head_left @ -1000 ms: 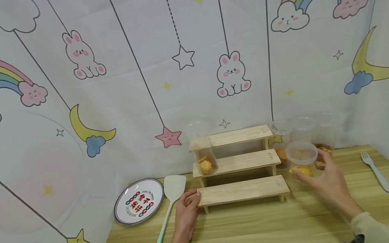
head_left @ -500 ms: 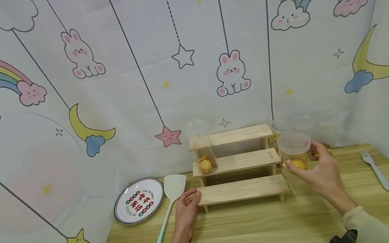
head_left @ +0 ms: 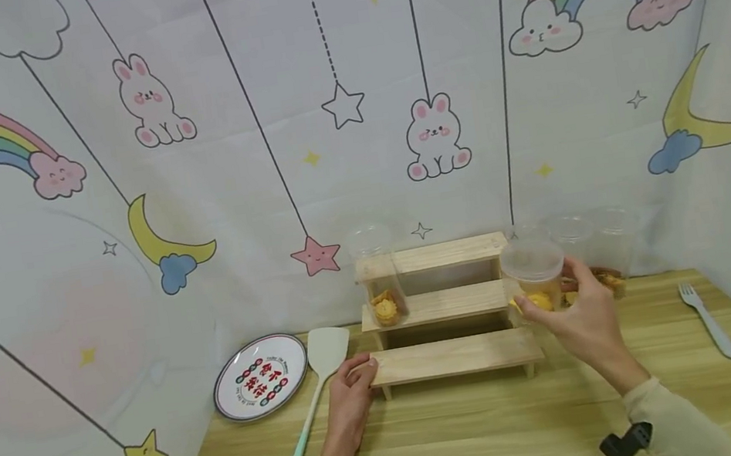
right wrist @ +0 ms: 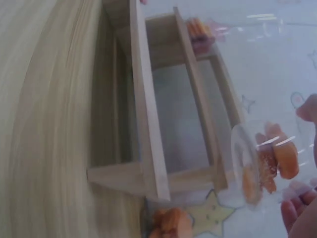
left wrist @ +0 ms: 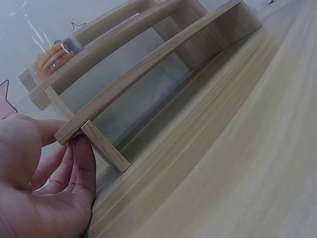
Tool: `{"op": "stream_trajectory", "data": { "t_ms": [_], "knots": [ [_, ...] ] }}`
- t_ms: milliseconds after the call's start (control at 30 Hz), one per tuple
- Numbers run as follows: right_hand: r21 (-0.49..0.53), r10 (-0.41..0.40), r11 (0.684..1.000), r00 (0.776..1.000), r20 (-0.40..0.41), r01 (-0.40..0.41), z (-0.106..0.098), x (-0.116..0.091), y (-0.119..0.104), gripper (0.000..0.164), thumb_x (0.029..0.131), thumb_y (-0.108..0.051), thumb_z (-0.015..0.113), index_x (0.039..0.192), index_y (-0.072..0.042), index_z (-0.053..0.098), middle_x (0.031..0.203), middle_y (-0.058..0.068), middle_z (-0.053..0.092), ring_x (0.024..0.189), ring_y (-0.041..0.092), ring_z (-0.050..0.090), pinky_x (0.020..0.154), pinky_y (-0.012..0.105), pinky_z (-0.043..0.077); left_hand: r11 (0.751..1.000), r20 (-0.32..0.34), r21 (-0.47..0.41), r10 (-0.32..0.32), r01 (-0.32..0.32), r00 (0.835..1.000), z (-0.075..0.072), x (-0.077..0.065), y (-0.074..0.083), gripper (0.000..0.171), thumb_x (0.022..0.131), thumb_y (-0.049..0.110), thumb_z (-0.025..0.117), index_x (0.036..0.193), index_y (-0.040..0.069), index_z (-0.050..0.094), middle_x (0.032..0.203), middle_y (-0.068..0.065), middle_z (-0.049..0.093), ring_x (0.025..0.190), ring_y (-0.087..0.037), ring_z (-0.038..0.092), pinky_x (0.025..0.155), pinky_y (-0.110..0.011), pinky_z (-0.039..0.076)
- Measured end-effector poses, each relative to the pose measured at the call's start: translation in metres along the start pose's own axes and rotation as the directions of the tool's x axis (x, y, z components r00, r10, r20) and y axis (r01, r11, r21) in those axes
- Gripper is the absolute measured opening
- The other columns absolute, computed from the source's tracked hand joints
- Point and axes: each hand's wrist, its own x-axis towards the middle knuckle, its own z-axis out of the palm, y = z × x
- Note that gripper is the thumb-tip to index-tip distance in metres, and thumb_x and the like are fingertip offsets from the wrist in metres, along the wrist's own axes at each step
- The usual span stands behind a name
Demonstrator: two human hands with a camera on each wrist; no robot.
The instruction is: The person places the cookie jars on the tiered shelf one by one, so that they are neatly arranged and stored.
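- Head view, left side: your left hand point(head_left: 347, 398) grips the left end of the lowest step of the wooden shelf point(head_left: 454, 356), which has three steps and stands on the table point(head_left: 465, 440).
- Head view, right side: your right hand point(head_left: 585, 318) holds the lidded clear container point(head_left: 536, 283) between thumb and curled fingers. It is roughly upright, lid up, with yellow-orange pieces low inside, and overlaps the right ends of the middle and top steps (contact with the wood cannot be determined).
- Head view, surroundings: a tall clear container point(head_left: 382, 288) with orange contents occupies the left end of the middle step. Two more clear containers point(head_left: 569, 230) are located behind your right hand. To the left of the shelf, note the printed plate point(head_left: 260, 377) and the spatula point(head_left: 329, 351), its handle passing just beside your left forearm. The fork point(head_left: 710, 320) lies well to the right.
- Left wrist view: your digits close on the lowest board's end from above and below, next to its leg. Orange contents are visible on the step behind.
- Right wrist view: your thumb and fingertips flank the held container. One of its round ends is near the shelf's upper boards, and orange pieces point(right wrist: 171, 223) appear beyond the shelf's end.
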Motion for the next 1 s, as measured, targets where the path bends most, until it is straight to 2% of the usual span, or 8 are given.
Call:
{"op": "stream_trajectory", "data": {
  "t_ms": [200, 367, 567, 667, 833, 1000],
  "knots": [
    [0.066, -0.04, 0.997, 0.998, 0.057, 0.036, 0.027, 0.008, -0.013, 0.082, 0.081, -0.029, 0.097, 0.149, -0.006, 0.057, 0.13, 0.017, 0.07, 0.114, 0.036, 0.065, 0.088, 0.054, 0.053, 1.0, 0.003, 0.003, 0.006, -0.006, 1.0, 0.001, 0.0, 0.0, 0.042, 0.107, 0.024, 0.072, 0.138, -0.002, 0.06, 0.11, -0.004, 0.073, 0.093, -0.011, 0.067, 0.079, -0.028, 0.056],
    [0.12, -0.048, 0.992, 0.994, 0.102, 0.035, 0.052, 0.013, -0.023, 0.085, 0.081, -0.031, 0.098, 0.151, -0.009, 0.055, 0.131, 0.014, 0.069, 0.117, 0.031, 0.064, 0.096, 0.054, 0.051, 1.0, 0.005, 0.004, 0.004, -0.005, 1.0, 0.002, 0.0, 0.0, 0.043, 0.107, 0.024, 0.072, 0.139, -0.002, 0.06, 0.11, -0.004, 0.073, 0.093, -0.012, 0.066, 0.08, -0.029, 0.055],
    [0.191, -0.011, 0.981, 0.981, 0.192, -0.026, 0.08, 0.015, -0.032, 0.089, 0.083, -0.034, 0.097, 0.155, -0.01, 0.05, 0.136, 0.012, 0.066, 0.123, 0.031, 0.06, 0.104, 0.056, 0.05, 1.0, 0.009, 0.02, 0.017, -0.017, 1.0, 0.001, 0.0, 0.0, 0.044, 0.108, 0.026, 0.07, 0.14, -0.002, 0.059, 0.109, -0.003, 0.073, 0.093, -0.011, 0.065, 0.079, -0.029, 0.055],
    [0.209, -0.015, 0.978, 0.976, 0.217, -0.031, 0.092, 0.014, -0.036, 0.089, 0.084, -0.034, 0.097, 0.156, -0.011, 0.05, 0.136, 0.013, 0.066, 0.124, 0.033, 0.061, 0.106, 0.057, 0.052, 1.0, 0.012, 0.025, 0.019, -0.019, 1.0, 0.001, -0.001, 0.0, 0.044, 0.108, 0.026, 0.07, 0.14, -0.002, 0.059, 0.109, -0.003, 0.073, 0.092, -0.011, 0.064, 0.079, -0.029, 0.055],
    [0.221, -0.045, 0.975, 0.969, 0.241, -0.01, 0.107, 0.015, -0.043, 0.092, 0.085, -0.036, 0.096, 0.16, -0.014, 0.047, 0.137, 0.011, 0.066, 0.125, 0.032, 0.063, 0.106, 0.056, 0.055, 0.998, -0.002, 0.064, 0.026, -0.026, 1.0, 0.001, -0.003, 0.002, 0.044, 0.108, 0.028, 0.071, 0.14, 0.0, 0.061, 0.114, -0.008, 0.075, 0.094, -0.012, 0.066, 0.081, -0.03, 0.056],
    [0.238, -0.022, 0.97, 0.959, 0.281, -0.047, 0.117, 0.018, -0.048, 0.096, 0.084, -0.038, 0.097, 0.161, -0.014, 0.046, 0.144, 0.01, 0.061, 0.131, 0.031, 0.061, 0.109, 0.052, 0.057, 0.997, -0.01, 0.075, 0.033, -0.033, 0.999, 0.001, -0.003, 0.001, 0.044, 0.108, 0.029, 0.07, 0.139, 0.0, 0.061, 0.117, -0.01, 0.076, 0.094, -0.012, 0.067, 0.081, -0.03, 0.057]
  ]
}}
